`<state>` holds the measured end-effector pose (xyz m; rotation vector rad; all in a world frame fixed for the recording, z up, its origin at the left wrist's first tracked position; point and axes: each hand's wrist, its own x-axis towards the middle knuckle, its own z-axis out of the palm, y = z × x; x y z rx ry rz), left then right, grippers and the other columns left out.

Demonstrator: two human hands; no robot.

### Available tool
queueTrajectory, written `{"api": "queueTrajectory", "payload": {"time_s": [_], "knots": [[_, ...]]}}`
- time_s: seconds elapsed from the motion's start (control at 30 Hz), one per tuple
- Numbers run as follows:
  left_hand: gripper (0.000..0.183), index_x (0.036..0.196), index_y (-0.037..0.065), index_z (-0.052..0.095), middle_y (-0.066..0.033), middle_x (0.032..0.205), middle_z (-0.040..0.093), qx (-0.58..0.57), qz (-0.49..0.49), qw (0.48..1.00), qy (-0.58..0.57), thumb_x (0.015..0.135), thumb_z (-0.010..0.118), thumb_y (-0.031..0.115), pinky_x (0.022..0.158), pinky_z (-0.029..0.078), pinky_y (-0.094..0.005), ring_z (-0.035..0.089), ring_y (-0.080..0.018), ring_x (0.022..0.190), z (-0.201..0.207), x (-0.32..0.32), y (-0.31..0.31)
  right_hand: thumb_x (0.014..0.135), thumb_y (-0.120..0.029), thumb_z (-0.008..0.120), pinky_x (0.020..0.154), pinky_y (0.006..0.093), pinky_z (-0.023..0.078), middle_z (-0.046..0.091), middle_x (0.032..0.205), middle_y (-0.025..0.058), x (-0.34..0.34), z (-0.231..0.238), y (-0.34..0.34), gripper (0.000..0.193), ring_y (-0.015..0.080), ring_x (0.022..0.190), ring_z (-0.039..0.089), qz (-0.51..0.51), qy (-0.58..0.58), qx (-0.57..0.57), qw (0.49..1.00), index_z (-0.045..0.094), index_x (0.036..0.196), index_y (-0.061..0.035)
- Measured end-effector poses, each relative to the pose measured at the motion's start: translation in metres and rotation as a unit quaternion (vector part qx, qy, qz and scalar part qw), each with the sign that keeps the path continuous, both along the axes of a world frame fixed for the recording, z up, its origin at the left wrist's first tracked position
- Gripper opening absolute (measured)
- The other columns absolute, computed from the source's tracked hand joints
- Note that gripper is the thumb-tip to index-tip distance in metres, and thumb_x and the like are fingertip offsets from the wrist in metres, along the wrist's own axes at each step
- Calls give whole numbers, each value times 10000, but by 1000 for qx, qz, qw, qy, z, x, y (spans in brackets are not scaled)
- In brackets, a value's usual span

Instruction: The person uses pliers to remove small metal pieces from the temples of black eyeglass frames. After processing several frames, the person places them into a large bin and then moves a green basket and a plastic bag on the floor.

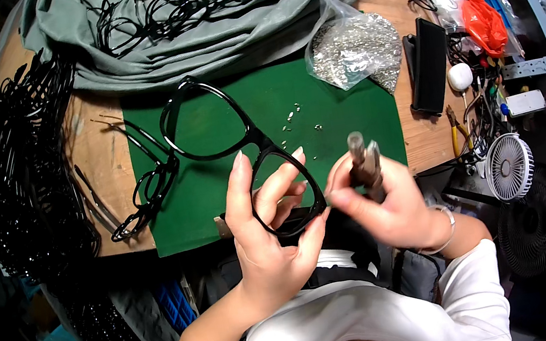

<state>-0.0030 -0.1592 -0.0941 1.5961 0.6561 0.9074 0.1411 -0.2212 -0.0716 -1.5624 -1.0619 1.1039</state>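
My left hand [266, 221] is closed on a large black eyeglass frame [255, 133], its fingers and thumb around the near rim. The frame is tilted, with the other rim reaching up and left. Close to its near corner, my right hand [388, 206] is wrapped round pliers [365, 164]; two blunt metal ends point upward and blur a little. Between the right fingertips and the frame corner, any small part is too small to make out. Several tiny metal pieces [290, 117] lie on the green mat [222, 206] beyond the hands.
Another pair of black glasses [154, 181] lies at the mat's left edge, beside a heap of black frames [24, 158]. Behind is a grey cloth [200, 61] bearing more frames. A clear bag of small metal parts [346, 46], a black case [428, 66] and a white fan [509, 167] are right.
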Motion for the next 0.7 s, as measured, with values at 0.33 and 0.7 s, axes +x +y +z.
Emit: {"api": "queueTrajectory", "payload": {"time_s": [0.33, 0.7], "knots": [[851, 1308, 17, 21, -182, 1205, 431, 52, -14, 997, 57, 683, 584, -116, 794, 479, -271, 490, -194, 940, -1, 1, -4, 833, -194, 568, 660, 209, 383, 493, 796, -6, -4, 9, 5, 202, 51, 720, 443, -18, 283, -131, 950, 476, 903, -28], [829, 1299, 41, 4, -188, 1221, 438, -253, -117, 959, -47, 717, 576, -100, 814, 443, -264, 548, -154, 942, 31, -22, 13, 832, -206, 565, 689, 232, 403, 519, 818, 10, 9, 32, 8, 234, 66, 752, 468, 139, 226, -168, 949, 492, 940, -12]]}}
